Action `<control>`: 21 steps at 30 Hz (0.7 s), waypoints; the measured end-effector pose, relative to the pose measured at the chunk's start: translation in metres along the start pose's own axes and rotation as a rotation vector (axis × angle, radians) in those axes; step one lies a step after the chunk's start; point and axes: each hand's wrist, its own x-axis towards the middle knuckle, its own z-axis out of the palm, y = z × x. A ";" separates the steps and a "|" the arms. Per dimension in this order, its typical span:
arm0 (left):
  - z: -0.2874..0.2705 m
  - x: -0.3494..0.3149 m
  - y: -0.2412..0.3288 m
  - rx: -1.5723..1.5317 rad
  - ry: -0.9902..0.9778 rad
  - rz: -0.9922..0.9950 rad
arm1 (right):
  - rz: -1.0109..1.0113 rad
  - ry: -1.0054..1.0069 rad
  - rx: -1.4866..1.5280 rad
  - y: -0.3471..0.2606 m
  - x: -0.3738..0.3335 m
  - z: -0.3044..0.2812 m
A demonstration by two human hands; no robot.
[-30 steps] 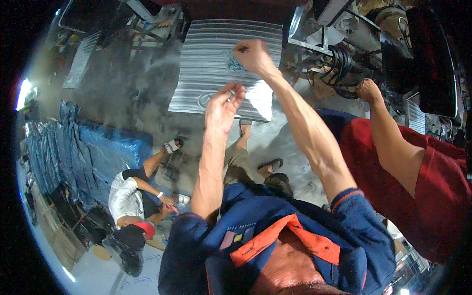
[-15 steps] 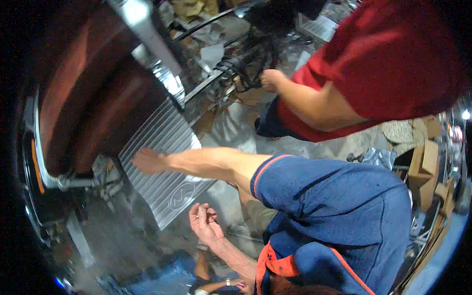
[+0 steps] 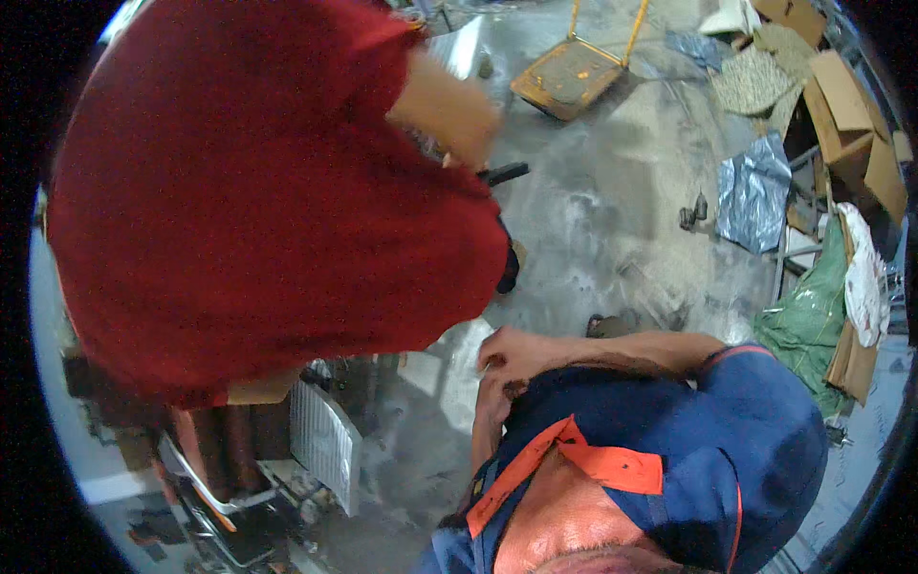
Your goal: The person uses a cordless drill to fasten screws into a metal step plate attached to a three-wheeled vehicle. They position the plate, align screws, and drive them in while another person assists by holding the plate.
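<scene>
My two hands are together in front of my chest at the lower middle. My right hand (image 3: 518, 352) has its fingers curled in against my left hand (image 3: 491, 400). What the right fingers pinch, if anything, is too small to make out. The fingers of my left hand are mostly hidden behind the right one. Away to the left, a ribbed silvery panel (image 3: 323, 442) leans at a reddish-brown hollow piece (image 3: 229, 435); neither hand touches it.
Close on the left, a co-worker in a red shirt (image 3: 258, 201) blocks much of the view; a dark bar (image 3: 504, 174) shows beside their arm. A yellow-framed folding chair (image 3: 571, 78) is farther off. On the right lie silvery plastic (image 3: 755, 191), a green sack (image 3: 813, 311) and cardboard boxes (image 3: 856, 134).
My view has swung to the right. My right hand has come off the ribbed panel and now meets my left hand at my chest. The co-worker now fills the left side.
</scene>
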 end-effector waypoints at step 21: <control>0.430 0.368 0.188 0.310 -0.239 -0.068 | 0.458 1.184 0.375 0.176 -0.185 -0.579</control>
